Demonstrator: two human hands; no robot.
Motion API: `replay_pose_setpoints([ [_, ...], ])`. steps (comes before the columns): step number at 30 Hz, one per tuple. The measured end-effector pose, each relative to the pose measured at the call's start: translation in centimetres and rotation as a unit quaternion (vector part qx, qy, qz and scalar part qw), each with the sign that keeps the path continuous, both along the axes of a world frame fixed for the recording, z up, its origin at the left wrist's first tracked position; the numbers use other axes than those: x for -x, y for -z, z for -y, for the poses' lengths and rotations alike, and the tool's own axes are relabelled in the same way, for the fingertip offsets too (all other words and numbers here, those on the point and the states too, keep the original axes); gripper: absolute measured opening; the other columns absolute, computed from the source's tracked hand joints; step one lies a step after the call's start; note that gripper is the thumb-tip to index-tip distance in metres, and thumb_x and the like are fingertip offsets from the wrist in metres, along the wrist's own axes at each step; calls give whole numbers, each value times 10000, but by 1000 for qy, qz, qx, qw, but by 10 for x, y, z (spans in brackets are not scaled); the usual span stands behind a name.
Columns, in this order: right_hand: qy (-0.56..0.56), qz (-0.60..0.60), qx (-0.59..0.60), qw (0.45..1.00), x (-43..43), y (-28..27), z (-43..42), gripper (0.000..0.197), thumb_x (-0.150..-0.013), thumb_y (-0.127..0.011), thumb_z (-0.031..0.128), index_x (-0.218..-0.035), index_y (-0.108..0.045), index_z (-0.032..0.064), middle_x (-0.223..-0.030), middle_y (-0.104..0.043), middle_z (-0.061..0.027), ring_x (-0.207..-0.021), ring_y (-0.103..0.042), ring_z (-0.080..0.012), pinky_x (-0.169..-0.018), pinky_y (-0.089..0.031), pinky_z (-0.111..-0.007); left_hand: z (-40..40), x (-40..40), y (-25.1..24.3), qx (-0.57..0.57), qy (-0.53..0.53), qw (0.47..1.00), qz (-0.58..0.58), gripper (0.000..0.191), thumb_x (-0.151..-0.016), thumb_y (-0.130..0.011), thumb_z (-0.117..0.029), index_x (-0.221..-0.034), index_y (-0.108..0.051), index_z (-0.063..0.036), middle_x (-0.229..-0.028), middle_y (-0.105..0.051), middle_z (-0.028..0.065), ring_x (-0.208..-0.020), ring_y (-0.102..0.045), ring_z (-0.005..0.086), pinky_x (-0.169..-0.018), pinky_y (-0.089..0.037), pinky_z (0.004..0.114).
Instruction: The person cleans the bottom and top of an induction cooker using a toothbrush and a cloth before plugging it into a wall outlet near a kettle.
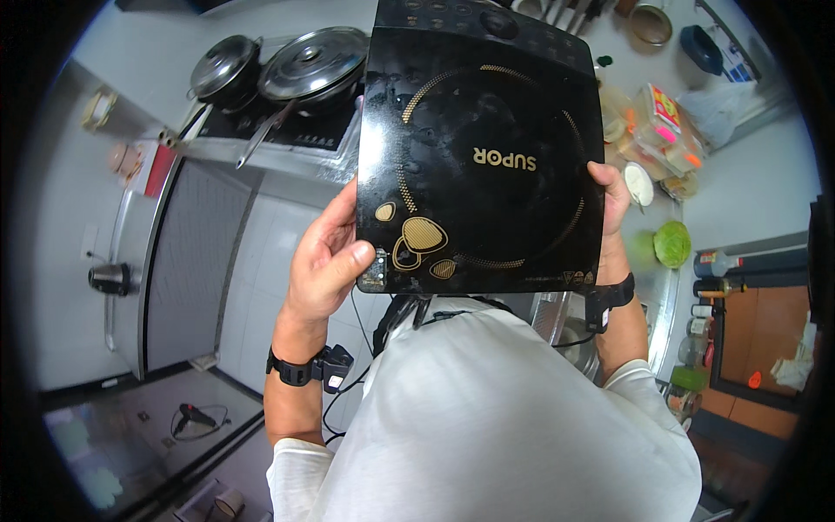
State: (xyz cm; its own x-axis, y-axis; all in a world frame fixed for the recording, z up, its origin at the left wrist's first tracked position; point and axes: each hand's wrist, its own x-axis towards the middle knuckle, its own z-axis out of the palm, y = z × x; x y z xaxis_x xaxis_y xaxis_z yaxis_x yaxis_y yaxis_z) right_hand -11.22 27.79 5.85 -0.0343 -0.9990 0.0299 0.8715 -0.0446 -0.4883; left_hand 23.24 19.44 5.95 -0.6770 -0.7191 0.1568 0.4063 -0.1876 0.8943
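Note:
Held up in front of my chest is a black Supor induction cooker (pixel 489 196), its glass plate turned towards me and its logo upside down. My left hand (pixel 333 254) grips its left edge near the lower corner, thumb on the glass and fingers behind. On the opposite edge, my right hand (pixel 610 196) has its thumb at the rim; its other fingers are mostly hidden. A control panel with a round knob (pixel 499 25) runs along the cooker's far end. Gold pebble shapes decorate the corner by my left thumb.
Beyond the cooker, a lidded pan (pixel 314 64) and a lidded pot (pixel 225 68) stand on a black cooktop (pixel 280 130). To the right are plastic food containers (pixel 659 124), a bowl of white contents (pixel 638 184) and a green cabbage (pixel 672 244). Wrist-strap cables (pixel 346 391) hang beside me.

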Motion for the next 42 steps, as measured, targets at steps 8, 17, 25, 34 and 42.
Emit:
replay_pose_setpoints([
  [8, -54, -14, -9, 998, -30, 2, -1, 589, -920, -510, 231, -1435, -534, -54, -1349, -665, -225, -1168, -688, -373, -1049, -558, -480, -63, -47, -16, 49, -33, 998, 16, 1063, -791, -759, -160, -1620, -149, 107, -1631, -354, 212, -1523, -363, 279, -1249, -275, 374],
  [17, -100, -17, 23, 995, -102, -13, 3, 573, -926, -501, 229, -1416, -551, -64, -1349, -664, -231, -1172, -687, -377, -1057, -552, -485, -92, -113, -14, 70, -103, 992, 25, 907, -864, -655, -64, -1610, -172, 120, -1637, -347, 206, -1526, -351, 269, -1255, -258, 378],
  [25, -137, -20, -7, 990, -160, 10, 27, 549, -942, -503, 217, -1406, -562, -70, -1359, -656, -244, -1189, -675, -401, -1082, -527, -511, -84, -194, -1, 50, -130, 990, 2, 857, -990, -671, -263, -1597, -206, 124, -1598, -402, 245, -1492, -407, 291, -1238, -299, 393],
  [34, -80, -66, -53, 993, -206, 24, 24, 459, -937, -549, 204, -1281, -646, -84, -1245, -707, -243, -1118, -701, -368, -1020, -566, -477, -59, -240, 14, 8, -112, 992, -59, 894, -1076, -392, -604, -1584, -239, 115, -1577, -430, 260, -1439, -467, 301, -1203, -351, 388],
  [42, -107, -236, -29, 965, -283, 38, 49, 339, -872, -644, 176, -1117, -720, -46, -1035, -758, -127, -932, -719, -204, -889, -568, -342, -25, -279, 60, -271, -34, 952, -137, 580, -1065, -524, -457, -1455, -565, -30, -1468, -603, 143, -1327, -577, 336, -1158, -432, 477],
])
